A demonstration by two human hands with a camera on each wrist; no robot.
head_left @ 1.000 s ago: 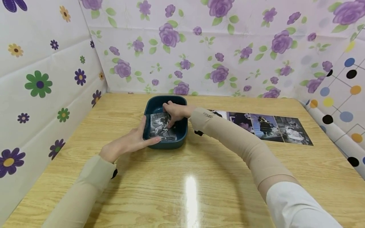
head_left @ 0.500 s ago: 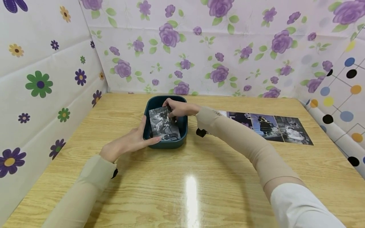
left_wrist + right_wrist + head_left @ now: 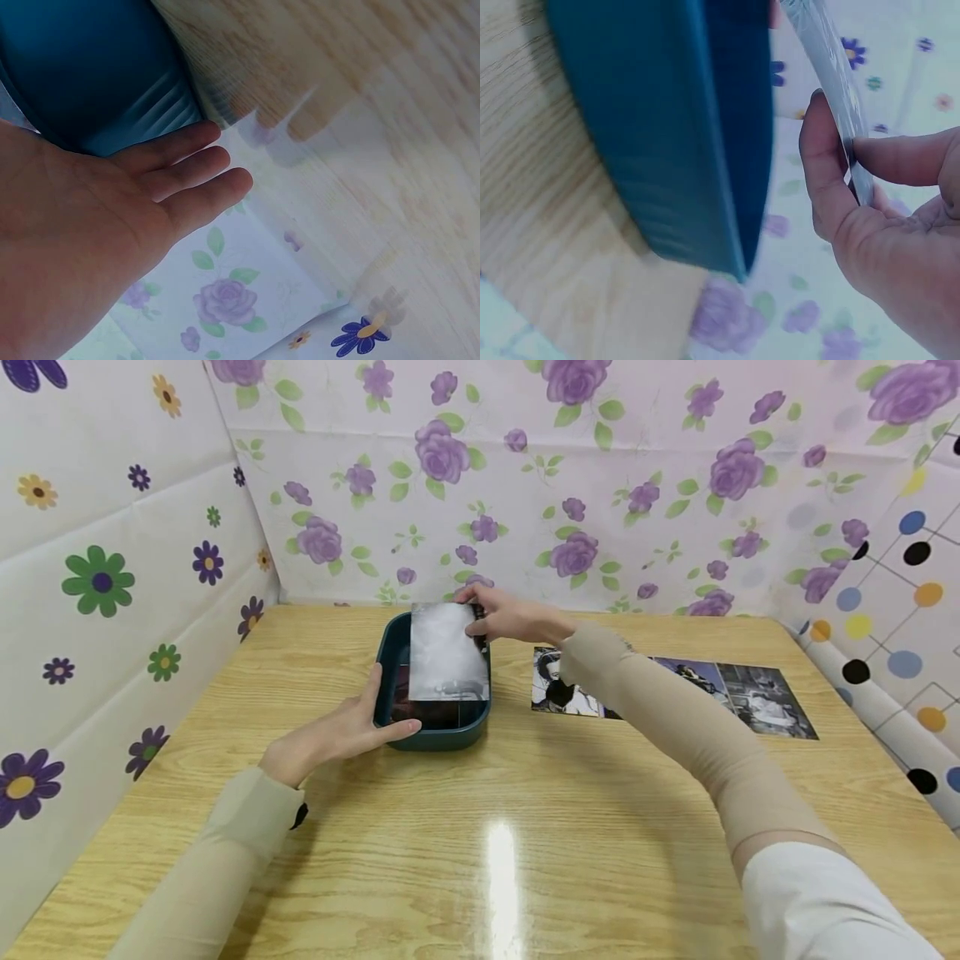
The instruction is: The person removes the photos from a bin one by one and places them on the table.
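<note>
In the head view a dark teal tub stands on the desk, a little left of the middle and near the far edge. The left hand lies against the near left corner of the tub. Its fingers are straight and close together along the near wall, and the thumb stands up at the left wall. The right hand is above the far edge of the tub and pinches the top right corner of a photo between thumb and fingers. The photo is tilted up over the tub, its lower edge is down inside, and its face is white with glare. To the right of the tub a row of photos lies flat on the desk, toward the right edge; the right forearm hides a part of it.

In the left wrist view the left hand shows its palm. Its fingers are straight and pressed together beside the ribbed outer wall of the tub.

In the right wrist view the right hand holds the photo by its edge, with the thumb on one side and a fingertip on the other. The tub is just beside the hand, and the photo rises above its rim. This picture is blurred.
</note>
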